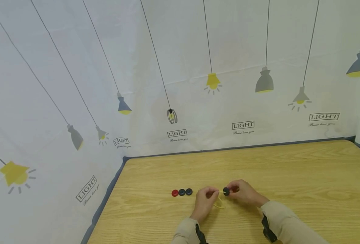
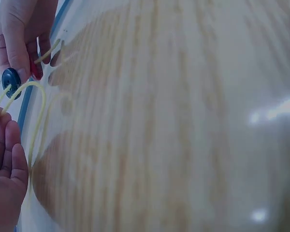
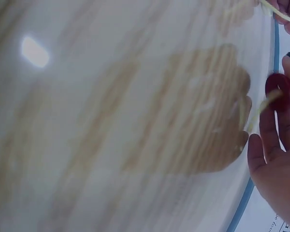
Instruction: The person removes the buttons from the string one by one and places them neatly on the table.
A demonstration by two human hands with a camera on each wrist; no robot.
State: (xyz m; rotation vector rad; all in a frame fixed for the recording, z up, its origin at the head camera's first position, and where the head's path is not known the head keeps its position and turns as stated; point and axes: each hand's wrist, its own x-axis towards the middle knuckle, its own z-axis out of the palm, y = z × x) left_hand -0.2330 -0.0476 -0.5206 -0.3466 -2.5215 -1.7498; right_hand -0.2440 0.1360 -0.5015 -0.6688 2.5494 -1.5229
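Observation:
My left hand pinches a yellow cord between thumb and fingertips, just above the table. To its right, my right hand grips a dark round button standing on edge. The cord runs from the left fingertips to this button's holes, as the left wrist view shows on the dark button. Behind it, also in the right fingers, is a red button. A short tail of cord sticks out from the red button's face. Below the left fingers, the cord hangs in a loop.
Left of the hands, a red button and two dark buttons, a middle one and a right one, lie in a row on the wooden table. A white cloth printed with lamps hangs behind the table.

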